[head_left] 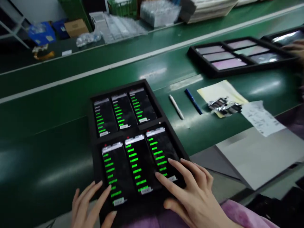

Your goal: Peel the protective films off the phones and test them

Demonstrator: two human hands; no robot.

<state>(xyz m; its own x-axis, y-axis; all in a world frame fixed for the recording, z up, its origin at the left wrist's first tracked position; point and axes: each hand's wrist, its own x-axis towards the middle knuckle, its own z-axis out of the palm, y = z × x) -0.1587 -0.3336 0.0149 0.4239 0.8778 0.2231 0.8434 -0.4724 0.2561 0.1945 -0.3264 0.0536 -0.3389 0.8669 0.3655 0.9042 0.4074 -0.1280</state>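
A black foam tray (118,90) lies on the green belt in front of me, holding several smartphones in two rows. Their dark screens show columns of bright green text. My right hand (190,190) rests with spread fingertips on the nearest right phone (161,152), its thumb by the tray's near edge. My left hand (89,204) lies at the tray's near left corner, its fingertips touching the nearest left phone (116,172). Neither hand appears to lift anything.
A second black tray of phones (213,61) sits up right, with a co-worker's hand (293,49) at its far end. A white pen (176,107), blue pen (193,101), yellow paper (219,95), foil packets (224,107) and a handwritten note (262,117) lie between the trays.
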